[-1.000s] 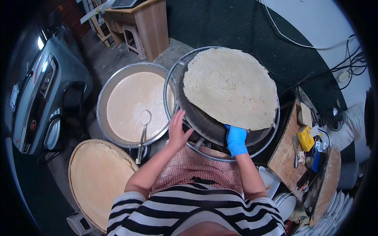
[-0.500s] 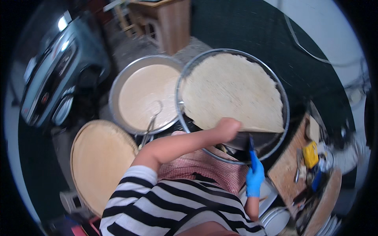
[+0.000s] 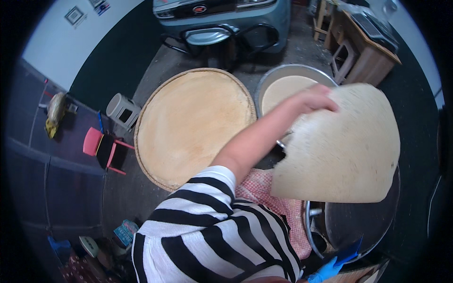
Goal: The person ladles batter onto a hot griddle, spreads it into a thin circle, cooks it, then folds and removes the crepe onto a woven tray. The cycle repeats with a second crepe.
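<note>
A large, thin, pale flatbread (image 3: 349, 146) hangs from my bare left hand (image 3: 320, 99), which grips its upper left edge. Its lower part overlaps the round dark griddle (image 3: 361, 221), whose bare cooking surface shows beneath. My right hand (image 3: 326, 271), in a blue glove, is at the griddle's near rim and holds a blue scraper (image 3: 350, 250); its fingers are partly cut off by the picture's lower edge. Left of my left forearm lies a round woven tray (image 3: 137, 137) bearing flat, round, light-brown bread (image 3: 196, 127).
A metal basin (image 3: 269, 78) of beige batter (image 3: 288, 87) stands behind my left hand, beside the tray. Farther back are a blue-grey vehicle (image 3: 222, 19) and a wooden desk (image 3: 365, 52). A red chair (image 3: 111, 148) and a pale stool (image 3: 123, 111) stand at the left.
My left hand has lifted the flatbread off the griddle and raised it up and leftward. The view has turned left, bringing the tray to the middle. My right hand still holds the scraper.
</note>
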`<state>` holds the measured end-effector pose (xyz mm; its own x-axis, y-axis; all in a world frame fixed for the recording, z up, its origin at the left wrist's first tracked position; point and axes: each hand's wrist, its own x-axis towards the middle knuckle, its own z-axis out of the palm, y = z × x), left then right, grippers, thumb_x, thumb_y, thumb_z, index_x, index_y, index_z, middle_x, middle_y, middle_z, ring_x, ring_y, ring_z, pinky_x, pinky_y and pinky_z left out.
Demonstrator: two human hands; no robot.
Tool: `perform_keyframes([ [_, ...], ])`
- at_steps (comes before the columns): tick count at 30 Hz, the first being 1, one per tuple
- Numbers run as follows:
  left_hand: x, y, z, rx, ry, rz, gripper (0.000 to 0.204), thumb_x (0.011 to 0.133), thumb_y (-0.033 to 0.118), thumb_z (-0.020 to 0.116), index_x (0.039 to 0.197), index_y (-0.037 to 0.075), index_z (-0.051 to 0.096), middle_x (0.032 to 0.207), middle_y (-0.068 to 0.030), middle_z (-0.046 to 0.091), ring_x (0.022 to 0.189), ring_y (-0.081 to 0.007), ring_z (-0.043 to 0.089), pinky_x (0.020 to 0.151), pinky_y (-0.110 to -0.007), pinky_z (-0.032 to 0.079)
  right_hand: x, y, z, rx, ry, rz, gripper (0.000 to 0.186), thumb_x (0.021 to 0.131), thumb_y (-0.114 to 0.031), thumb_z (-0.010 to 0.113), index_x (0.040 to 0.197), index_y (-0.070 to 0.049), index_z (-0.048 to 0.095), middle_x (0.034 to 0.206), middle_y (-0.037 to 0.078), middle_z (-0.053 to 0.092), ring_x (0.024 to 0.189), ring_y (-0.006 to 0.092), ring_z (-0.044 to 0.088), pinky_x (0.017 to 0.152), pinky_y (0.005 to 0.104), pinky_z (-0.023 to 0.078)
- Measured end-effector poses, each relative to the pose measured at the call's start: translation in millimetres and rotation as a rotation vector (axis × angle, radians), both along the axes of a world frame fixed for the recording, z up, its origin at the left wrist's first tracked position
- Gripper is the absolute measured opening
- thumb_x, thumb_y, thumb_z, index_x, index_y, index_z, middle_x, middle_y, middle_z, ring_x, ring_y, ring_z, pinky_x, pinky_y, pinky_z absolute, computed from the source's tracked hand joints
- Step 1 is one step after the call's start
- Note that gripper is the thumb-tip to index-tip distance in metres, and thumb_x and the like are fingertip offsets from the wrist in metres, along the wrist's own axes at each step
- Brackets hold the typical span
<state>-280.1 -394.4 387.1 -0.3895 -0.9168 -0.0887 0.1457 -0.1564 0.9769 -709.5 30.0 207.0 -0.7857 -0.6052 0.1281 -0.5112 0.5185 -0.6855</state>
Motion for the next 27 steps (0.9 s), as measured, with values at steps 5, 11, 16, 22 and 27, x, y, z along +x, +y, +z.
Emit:
perform_keyframes([
  [5, 199, 76, -61, 0.140, 0.146, 0.377, 0.026, 0.080, 0.003, 0.057, 0.105, -0.002, 0.057, 0.098, -0.0114, 0.063, 0.085, -0.0174, 0.062, 0.078, -0.031, 0.051, 4, -45, 35, 0.132, 0.136, 0.062, 0.046, 0.085, -0.020, 0.056, 0.123, 0.006, 0.046, 0.122, 0.022, 0.051, 0.106, 0.0332, 0.052, 0.092, 0.0383, 0.041],
  [11, 343, 222, -164, 0.252, 0.342, 0.955, 0.028, 0.082, 0.005, 0.058, 0.109, -0.002, 0.054, 0.102, -0.0138, 0.062, 0.091, -0.0235, 0.062, 0.082, -0.035, 0.050, 57, -70, 86, -0.055, 0.349, 0.311, 0.050, 0.080, -0.032, 0.065, 0.105, 0.010, 0.055, 0.093, 0.026, 0.061, 0.081, 0.0408, 0.057, 0.078, 0.0441, 0.047],
  [16, 420, 296, -258, 0.247, 0.708, 1.290, 0.032, 0.084, 0.007, 0.057, 0.114, -0.002, 0.050, 0.109, -0.0166, 0.058, 0.099, -0.0290, 0.058, 0.086, -0.042, 0.048, 84, -91, 99, -0.016, 0.298, 0.342, 0.050, 0.080, -0.034, 0.065, 0.104, 0.009, 0.055, 0.092, 0.026, 0.061, 0.079, 0.0402, 0.057, 0.077, 0.0441, 0.047],
  [22, 444, 319, -352, 0.370, 0.845, 1.651, 0.033, 0.085, 0.005, 0.055, 0.116, -0.001, 0.047, 0.112, -0.0172, 0.056, 0.103, -0.0321, 0.056, 0.087, -0.049, 0.047, 95, -92, 106, 0.092, 0.392, 0.331, 0.050, 0.080, -0.034, 0.064, 0.105, 0.008, 0.056, 0.092, 0.025, 0.061, 0.080, 0.0395, 0.057, 0.077, 0.0443, 0.047],
  [27, 414, 326, -385, 0.409, 0.839, 1.955, 0.032, 0.084, 0.001, 0.056, 0.115, -0.002, 0.047, 0.111, -0.0171, 0.056, 0.101, -0.0325, 0.057, 0.086, -0.047, 0.049, 69, -86, 79, 0.107, 0.442, 0.455, 0.073, 0.080, -0.043, 0.062, 0.138, -0.013, 0.031, 0.099, 0.026, 0.059, 0.083, 0.0392, 0.058, 0.079, 0.0472, 0.045],
])
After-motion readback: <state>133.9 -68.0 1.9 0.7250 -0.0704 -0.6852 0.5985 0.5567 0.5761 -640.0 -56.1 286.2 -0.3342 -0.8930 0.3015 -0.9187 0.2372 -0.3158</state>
